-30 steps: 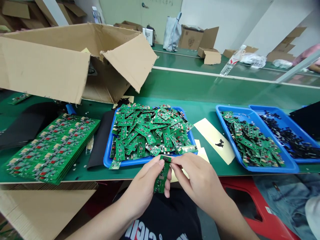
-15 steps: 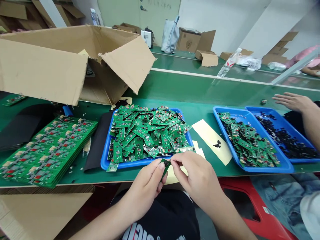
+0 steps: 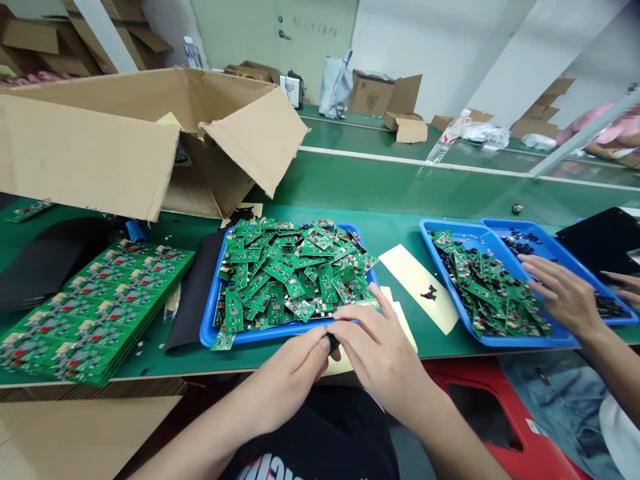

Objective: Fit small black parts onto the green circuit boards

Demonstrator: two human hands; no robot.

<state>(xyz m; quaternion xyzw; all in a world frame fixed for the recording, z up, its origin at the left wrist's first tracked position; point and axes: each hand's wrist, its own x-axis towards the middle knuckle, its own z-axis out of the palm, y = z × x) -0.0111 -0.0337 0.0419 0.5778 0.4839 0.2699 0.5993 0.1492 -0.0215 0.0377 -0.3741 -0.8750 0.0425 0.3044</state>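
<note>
Close to the table's front edge, my left hand (image 3: 293, 367) grips a small green circuit board (image 3: 333, 343), thumb on top. My right hand (image 3: 383, 357) meets it there, its fingertips pressed together at the board with the index finger raised a little. Those fingers cover most of the board, and any small part in them is hidden. Just beyond both hands, a blue tray (image 3: 207, 323) is heaped with loose circuit boards (image 3: 277, 270). To its right, a few small black pieces (image 3: 429, 292) lie on a yellow paper strip (image 3: 400, 267).
Stacked board panels (image 3: 95, 307) and a black sheet (image 3: 193, 293) lie left, below a large open carton (image 3: 85, 153). On the right stand another blue tray of boards (image 3: 520, 341) and one of black parts (image 3: 493, 223). A co-worker's hand (image 3: 567, 293) reaches over them.
My right hand has closed over the board, which now shows less. The co-worker's hand has come nearer, over the right trays, and a black sheet now shows behind it. The view has shifted slightly.
</note>
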